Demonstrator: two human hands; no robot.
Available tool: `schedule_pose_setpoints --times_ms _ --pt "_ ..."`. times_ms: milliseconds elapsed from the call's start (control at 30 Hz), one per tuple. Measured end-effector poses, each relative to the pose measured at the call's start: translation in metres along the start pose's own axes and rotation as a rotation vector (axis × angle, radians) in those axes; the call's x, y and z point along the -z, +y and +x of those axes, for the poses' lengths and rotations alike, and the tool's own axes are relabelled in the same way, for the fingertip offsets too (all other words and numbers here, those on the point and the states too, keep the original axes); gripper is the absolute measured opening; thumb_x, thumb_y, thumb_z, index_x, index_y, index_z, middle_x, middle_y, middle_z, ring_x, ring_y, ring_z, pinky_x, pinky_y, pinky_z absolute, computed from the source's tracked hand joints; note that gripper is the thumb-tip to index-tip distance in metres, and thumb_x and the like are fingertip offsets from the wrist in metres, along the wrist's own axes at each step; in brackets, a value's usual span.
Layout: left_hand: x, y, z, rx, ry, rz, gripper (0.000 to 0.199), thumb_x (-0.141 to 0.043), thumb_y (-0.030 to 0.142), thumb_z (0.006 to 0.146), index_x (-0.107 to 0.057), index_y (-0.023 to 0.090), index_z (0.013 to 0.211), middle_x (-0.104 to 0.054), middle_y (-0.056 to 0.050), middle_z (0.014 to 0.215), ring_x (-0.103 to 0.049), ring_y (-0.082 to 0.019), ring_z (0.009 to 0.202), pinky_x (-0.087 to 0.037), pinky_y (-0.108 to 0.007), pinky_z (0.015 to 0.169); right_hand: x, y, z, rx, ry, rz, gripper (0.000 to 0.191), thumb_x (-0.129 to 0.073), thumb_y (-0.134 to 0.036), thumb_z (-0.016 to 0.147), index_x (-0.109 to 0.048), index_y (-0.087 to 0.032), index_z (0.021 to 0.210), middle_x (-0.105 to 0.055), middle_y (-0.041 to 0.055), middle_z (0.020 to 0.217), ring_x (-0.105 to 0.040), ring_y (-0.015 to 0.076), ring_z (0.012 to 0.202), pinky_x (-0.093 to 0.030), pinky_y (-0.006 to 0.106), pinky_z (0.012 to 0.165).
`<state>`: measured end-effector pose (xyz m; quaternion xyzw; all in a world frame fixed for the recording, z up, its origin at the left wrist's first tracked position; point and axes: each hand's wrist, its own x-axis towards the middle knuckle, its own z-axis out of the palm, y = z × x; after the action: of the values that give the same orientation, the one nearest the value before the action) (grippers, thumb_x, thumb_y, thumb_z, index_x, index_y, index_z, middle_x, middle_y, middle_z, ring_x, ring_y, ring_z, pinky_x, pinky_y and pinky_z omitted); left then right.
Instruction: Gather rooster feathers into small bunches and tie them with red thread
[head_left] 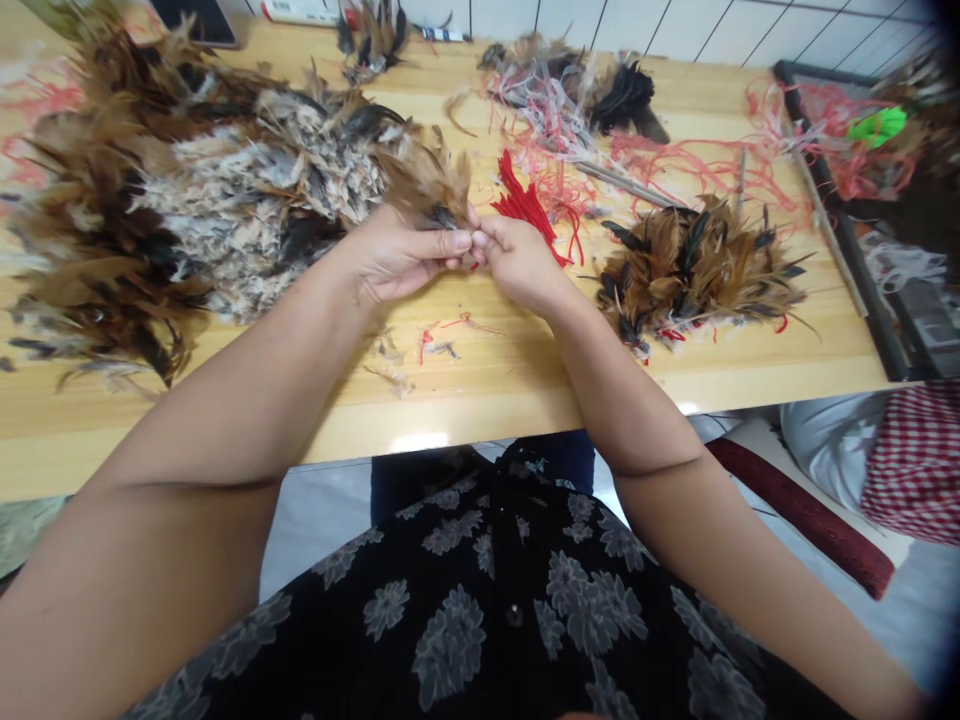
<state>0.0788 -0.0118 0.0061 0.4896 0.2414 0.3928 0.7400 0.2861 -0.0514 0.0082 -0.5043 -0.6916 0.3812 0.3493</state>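
Observation:
Between the finger and thumb of my left hand is a small bunch of brown feathers, its tips pointing up and away from me. My right hand meets it at the quill end, fingertips pinched together; what they hold there is too small to make out, though a speck of red shows below. Just beyond my right hand lies a bundle of cut red yarn. A large heap of brown and grey-white feathers spreads to the left. On the right rests a pile of brown feather bunches with red bits at their bases.
Pink and white string tangles with dark feathers at the back. A thin stick lies near it. At the right edge stands a dark-framed tray holding string and a green piece. A marker lies by the tiled wall.

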Motion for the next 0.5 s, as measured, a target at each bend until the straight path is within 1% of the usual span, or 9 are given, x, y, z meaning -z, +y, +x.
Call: schedule_pose_setpoints --times_ms 100,167,200,267,367,433,500 --pt "-0.004 -0.001 0.0 0.013 0.025 0.013 0.033 -0.125 0.018 0.091 -0.092 0.017 0.094 -0.087 -0.006 0.09 -0.088 -0.02 0.084 -0.064 -0.023 0.071 0.001 -0.003 -0.001 -0.002 0.007 -0.046 0.037 -0.066 -0.028 0.125 -0.062 -0.025 0.089 -0.07 0.0027 0.097 -0.064 0.0203 0.099 -0.057 0.035 0.105" --pt "-0.003 -0.002 0.0 -0.014 0.067 0.014 0.034 -0.126 0.019 0.092 -0.091 0.017 0.092 -0.086 -0.005 0.089 -0.084 -0.017 0.081 -0.062 -0.023 0.07 0.001 -0.004 -0.002 0.007 0.018 -0.049 0.036 -0.066 -0.029 0.125 -0.065 -0.025 0.09 -0.073 0.0034 0.099 -0.068 0.021 0.102 -0.058 0.036 0.107" --pt "-0.002 -0.003 0.0 -0.032 0.092 0.015 0.036 -0.126 0.02 0.093 -0.09 0.018 0.091 -0.085 -0.004 0.089 -0.082 -0.016 0.079 -0.061 -0.024 0.071 0.0 -0.004 -0.002 0.016 0.023 -0.033 0.036 -0.068 -0.032 0.126 -0.067 -0.025 0.091 -0.075 0.0037 0.099 -0.07 0.0216 0.104 -0.059 0.036 0.109" --pt "0.002 -0.004 0.001 -0.042 0.116 0.017 0.041 -0.127 0.023 0.094 -0.087 0.018 0.09 -0.083 -0.002 0.088 -0.077 -0.015 0.079 -0.061 -0.026 0.074 -0.001 -0.003 -0.002 0.03 0.029 0.028 0.039 -0.077 -0.046 0.125 -0.071 -0.025 0.092 -0.08 0.0042 0.1 -0.074 0.0231 0.108 -0.062 0.036 0.112" --pt "0.011 -0.001 0.002 0.01 0.115 0.023 0.047 -0.126 0.023 0.097 -0.08 0.019 0.094 -0.079 0.0 0.085 -0.077 -0.017 0.09 -0.058 -0.029 0.082 0.0 0.001 0.0 0.034 0.019 0.129 0.051 -0.091 -0.069 0.115 -0.076 -0.025 0.093 -0.084 0.0047 0.099 -0.076 0.0236 0.107 -0.067 0.036 0.109" --pt "0.017 0.001 0.004 0.041 0.1 0.026 0.051 -0.128 0.023 0.096 -0.076 0.019 0.099 -0.077 0.002 0.084 -0.076 -0.018 0.099 -0.055 -0.029 0.084 0.002 0.006 0.001 0.037 0.004 0.183 0.058 -0.093 -0.077 0.111 -0.079 -0.023 0.094 -0.084 0.0044 0.096 -0.077 0.0228 0.105 -0.069 0.035 0.103" --pt "0.02 0.002 0.006 0.055 0.075 0.039 0.06 -0.133 0.027 0.089 -0.074 0.02 0.102 -0.075 0.003 0.083 -0.076 -0.019 0.104 -0.053 -0.03 0.084 0.004 0.011 0.002 0.056 -0.003 0.218 0.061 -0.094 -0.078 0.109 -0.08 -0.021 0.092 -0.084 0.0045 0.093 -0.078 0.0222 0.102 -0.069 0.034 0.097"
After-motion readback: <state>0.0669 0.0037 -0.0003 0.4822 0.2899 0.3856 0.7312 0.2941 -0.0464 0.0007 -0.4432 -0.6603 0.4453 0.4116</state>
